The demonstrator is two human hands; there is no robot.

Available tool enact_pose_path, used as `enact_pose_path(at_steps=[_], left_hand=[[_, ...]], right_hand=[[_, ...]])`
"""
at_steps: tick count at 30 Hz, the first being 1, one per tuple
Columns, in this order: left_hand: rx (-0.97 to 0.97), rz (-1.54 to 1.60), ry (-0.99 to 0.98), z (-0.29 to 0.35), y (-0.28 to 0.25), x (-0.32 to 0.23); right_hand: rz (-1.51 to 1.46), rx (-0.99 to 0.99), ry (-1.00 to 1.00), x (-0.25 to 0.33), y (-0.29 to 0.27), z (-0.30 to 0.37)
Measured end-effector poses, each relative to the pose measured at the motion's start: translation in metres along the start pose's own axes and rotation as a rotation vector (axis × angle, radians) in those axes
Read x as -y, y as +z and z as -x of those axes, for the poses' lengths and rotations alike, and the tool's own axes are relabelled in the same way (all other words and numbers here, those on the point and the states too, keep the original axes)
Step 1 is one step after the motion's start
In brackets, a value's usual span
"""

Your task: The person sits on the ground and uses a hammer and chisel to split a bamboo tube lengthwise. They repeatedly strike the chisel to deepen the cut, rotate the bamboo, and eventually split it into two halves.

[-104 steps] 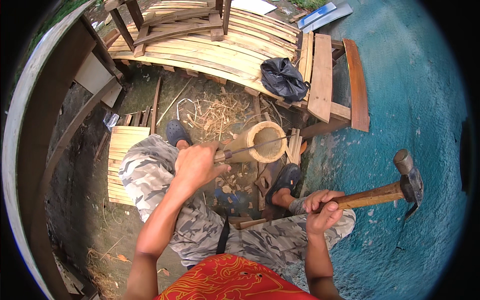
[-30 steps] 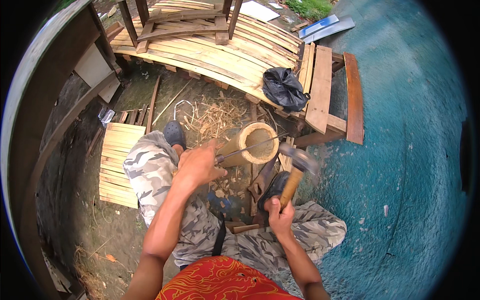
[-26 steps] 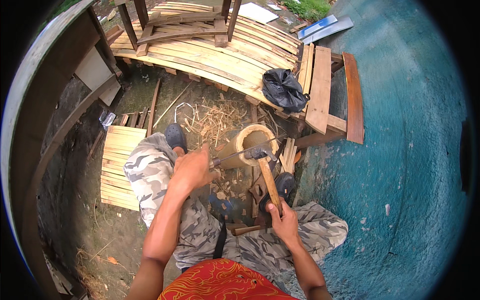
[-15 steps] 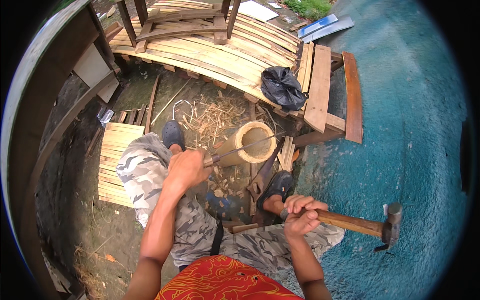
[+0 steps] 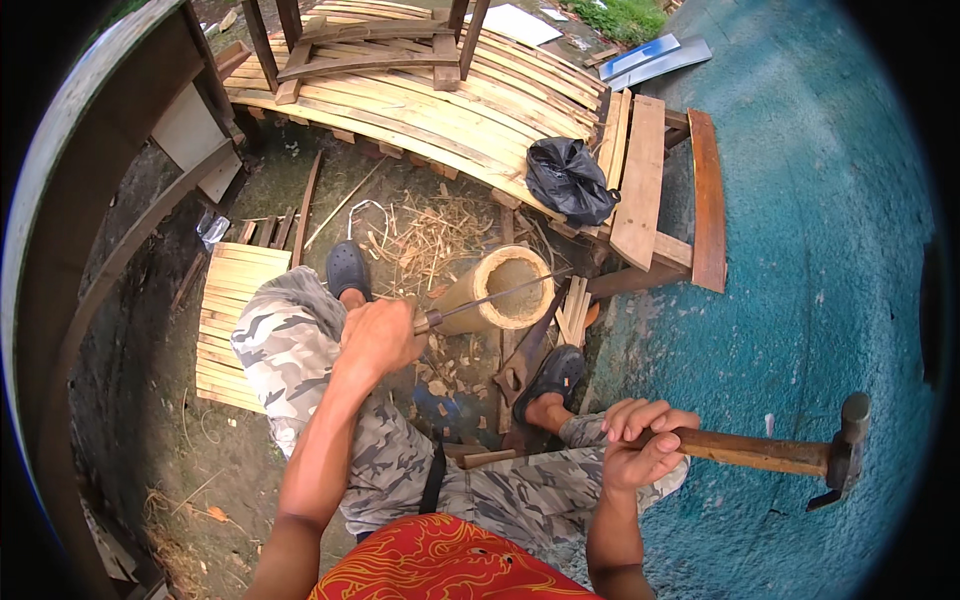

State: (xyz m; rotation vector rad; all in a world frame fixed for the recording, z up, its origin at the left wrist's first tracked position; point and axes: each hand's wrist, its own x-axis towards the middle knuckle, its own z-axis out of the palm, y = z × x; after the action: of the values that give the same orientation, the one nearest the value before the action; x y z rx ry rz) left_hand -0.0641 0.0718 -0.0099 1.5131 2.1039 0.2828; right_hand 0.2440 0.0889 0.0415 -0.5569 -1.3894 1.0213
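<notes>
My left hand (image 5: 382, 335) is closed round the wooden handle of a long, thin-bladed knife (image 5: 490, 299). Its narrow dark blade lies across the top of a thick, hollow, pale tube (image 5: 460, 302), apparently bamboo, standing between my feet. Out to the right, my right hand (image 5: 648, 440) grips a claw hammer (image 5: 765, 451) near the end of its wooden handle. The hammer's metal head is held well away from the knife, in front of the blue wall.
A slatted bamboo platform (image 5: 400, 115) spans the far side, bearing a black plastic bag (image 5: 568, 180). Shavings (image 5: 430, 237) litter the ground beyond the tube. Split sticks (image 5: 573, 310) lie right of it. A rough blue wall (image 5: 800, 240) bounds the right; a slatted panel (image 5: 235, 335) lies left.
My right hand has moved right and slightly up, carrying the hammer farther from the tube. My left hand and the knife have stayed nearly still on the tube's rim.
</notes>
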Motion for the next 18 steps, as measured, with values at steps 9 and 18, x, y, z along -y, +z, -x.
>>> enact_pose_path(at_steps=[9,18], left_hand=[[-0.03,-0.003,0.002,-0.003,-0.002,0.005],[0.001,0.045,0.058,0.001,0.003,-0.005]], right_hand=[[0.938,0.439,0.706,-0.051,-0.023,0.061],[-0.039,-0.079,0.03,-0.017,0.016,0.002]])
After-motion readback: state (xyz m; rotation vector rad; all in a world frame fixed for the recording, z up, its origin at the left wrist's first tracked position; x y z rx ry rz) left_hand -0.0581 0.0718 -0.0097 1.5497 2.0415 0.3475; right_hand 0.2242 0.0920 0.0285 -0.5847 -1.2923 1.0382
